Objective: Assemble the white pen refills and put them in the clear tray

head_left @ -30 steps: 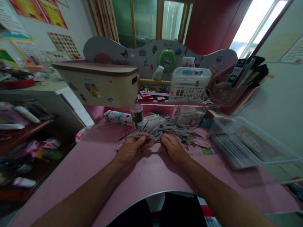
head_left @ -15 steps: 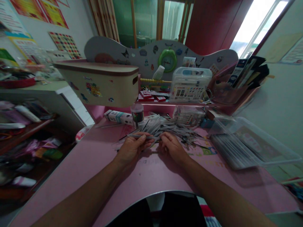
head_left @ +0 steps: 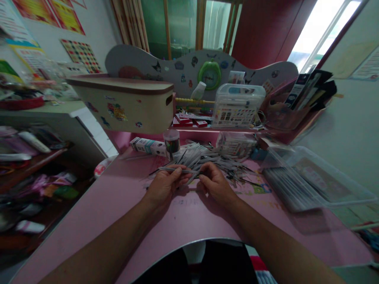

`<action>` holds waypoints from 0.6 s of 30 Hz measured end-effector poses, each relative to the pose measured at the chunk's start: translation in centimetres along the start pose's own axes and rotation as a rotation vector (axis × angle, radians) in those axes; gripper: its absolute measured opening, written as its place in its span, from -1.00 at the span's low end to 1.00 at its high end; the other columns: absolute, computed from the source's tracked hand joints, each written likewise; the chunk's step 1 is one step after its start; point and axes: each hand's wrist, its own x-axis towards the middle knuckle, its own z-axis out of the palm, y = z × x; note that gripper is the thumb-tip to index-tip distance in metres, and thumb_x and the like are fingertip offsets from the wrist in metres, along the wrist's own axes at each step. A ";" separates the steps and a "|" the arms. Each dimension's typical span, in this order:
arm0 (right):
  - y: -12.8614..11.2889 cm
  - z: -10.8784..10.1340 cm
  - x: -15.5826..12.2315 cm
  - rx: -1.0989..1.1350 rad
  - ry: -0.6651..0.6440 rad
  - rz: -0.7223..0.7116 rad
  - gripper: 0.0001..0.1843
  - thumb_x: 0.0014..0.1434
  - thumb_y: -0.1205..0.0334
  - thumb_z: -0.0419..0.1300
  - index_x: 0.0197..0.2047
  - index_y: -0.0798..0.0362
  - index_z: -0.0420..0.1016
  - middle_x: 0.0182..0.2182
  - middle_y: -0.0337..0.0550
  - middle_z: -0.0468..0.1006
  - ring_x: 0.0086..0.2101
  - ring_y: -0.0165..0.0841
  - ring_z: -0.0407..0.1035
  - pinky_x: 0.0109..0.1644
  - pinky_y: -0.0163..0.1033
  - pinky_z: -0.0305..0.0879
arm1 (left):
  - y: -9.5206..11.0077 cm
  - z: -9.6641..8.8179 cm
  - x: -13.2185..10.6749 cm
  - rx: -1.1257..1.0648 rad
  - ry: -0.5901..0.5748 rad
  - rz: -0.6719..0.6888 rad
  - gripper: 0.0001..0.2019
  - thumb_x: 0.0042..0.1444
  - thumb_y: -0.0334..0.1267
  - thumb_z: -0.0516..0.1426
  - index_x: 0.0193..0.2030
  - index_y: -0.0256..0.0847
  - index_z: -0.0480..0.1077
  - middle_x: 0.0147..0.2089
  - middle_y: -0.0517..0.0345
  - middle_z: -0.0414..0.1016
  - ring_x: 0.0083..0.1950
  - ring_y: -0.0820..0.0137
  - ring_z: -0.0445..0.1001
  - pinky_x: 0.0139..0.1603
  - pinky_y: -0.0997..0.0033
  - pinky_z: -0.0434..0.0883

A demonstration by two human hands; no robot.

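My left hand (head_left: 164, 185) is closed on a small bundle of thin grey sticks (head_left: 175, 170) that pokes out to the left and right of its fingers. My right hand (head_left: 215, 182) has its fingers curled and pinches at the right end of that bundle, at the near edge of a large loose pile of the same grey sticks (head_left: 207, 158) on the pink desk (head_left: 189, 217). Both forearms rest over the desk's front.
A clear plastic tray (head_left: 308, 179) with more sticks lies at the right. Behind the pile stand a small round jar (head_left: 171, 142), a flat carton (head_left: 148, 146) and a clear case (head_left: 237, 105). A cream wooden box (head_left: 124, 103) sits at the back left, shelves at the left.
My right hand has lifted slightly and drawn in towards the left hand's bundle. The left hand has barely moved.
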 end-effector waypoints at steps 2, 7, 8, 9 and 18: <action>-0.1 0.0 0.0 0.020 -0.004 0.040 -0.73 0.10 0.18 0.26 -0.16 -0.05 0.26 -0.51 -0.47 0.32 -0.66 -0.55 0.17 -0.64 -0.45 0.09 | 0.0 0.0 0.0 -0.005 -0.003 -0.011 -0.88 0.26 -0.49 0.14 -0.28 -0.33 0.50 -0.28 -0.02 0.68 -0.30 0.42 0.68 -0.29 0.58 0.59; -0.7 0.0 0.1 0.062 -0.039 0.149 -0.63 0.19 -0.13 0.19 -0.32 0.01 0.28 -0.55 -0.38 0.36 -0.71 -0.57 0.12 -0.73 -0.46 -0.04 | 0.0 -0.1 0.1 -0.009 -0.017 -0.022 -0.88 0.25 -0.52 0.14 -0.28 -0.33 0.49 -0.27 -0.03 0.68 -0.29 0.41 0.68 -0.29 0.57 0.59; -0.8 0.0 0.1 0.092 -0.047 0.167 -0.60 0.16 -0.15 0.21 -0.34 0.02 0.27 -0.56 -0.38 0.36 -0.71 -0.57 0.11 -0.73 -0.46 -0.06 | 0.0 -0.2 0.2 -0.007 -0.015 -0.019 -0.88 0.25 -0.51 0.14 -0.27 -0.33 0.49 -0.26 -0.03 0.68 -0.29 0.41 0.68 -0.29 0.57 0.59; -0.9 0.0 0.1 0.130 -0.052 0.185 -0.60 0.13 -0.14 0.25 -0.34 0.02 0.28 -0.56 -0.38 0.36 -0.72 -0.58 0.10 -0.73 -0.47 -0.08 | -0.1 -0.2 0.2 -0.006 -0.011 -0.016 -0.89 0.25 -0.51 0.14 -0.27 -0.33 0.49 -0.26 -0.03 0.68 -0.29 0.41 0.68 -0.29 0.57 0.59; -1.2 -0.2 0.1 0.234 -0.026 0.205 -0.68 -0.03 0.05 0.36 -0.30 0.06 0.41 -0.67 -0.44 0.27 -0.71 -0.56 0.09 -0.68 -0.45 -0.08 | 0.0 -0.1 0.1 0.020 0.019 0.006 -0.92 0.29 -0.41 0.14 -0.23 -0.31 0.47 -0.27 -0.01 0.66 -0.31 0.40 0.67 -0.37 0.57 0.58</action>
